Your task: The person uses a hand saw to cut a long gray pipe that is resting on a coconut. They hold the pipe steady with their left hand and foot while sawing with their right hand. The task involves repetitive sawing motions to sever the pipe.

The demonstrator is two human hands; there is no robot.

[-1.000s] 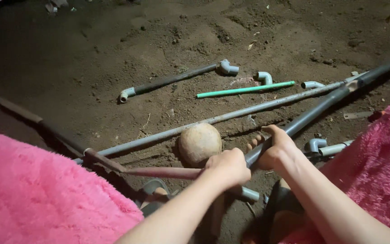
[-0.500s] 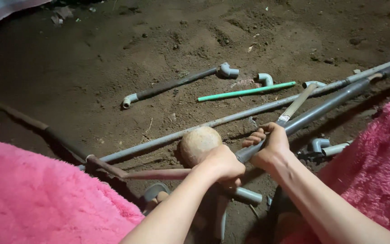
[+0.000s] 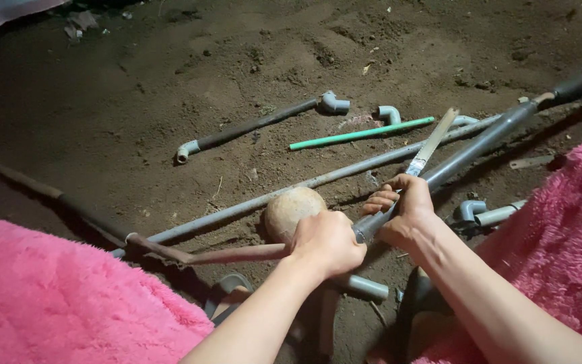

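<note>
Flat blade (image 3: 431, 145) has risen above pipe-strewn dirt floor (image 3: 170, 81).

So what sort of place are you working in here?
Likely an outdoor or unfinished work spot on bare ground, lit at night: packed dirt floor, loose grey pipes and elbow fittings scattered about, and both hands gripping a long pipe.

floor: bare brown dirt (image 3: 170, 74) | light: dim, dark edges | debris: small scraps
</note>
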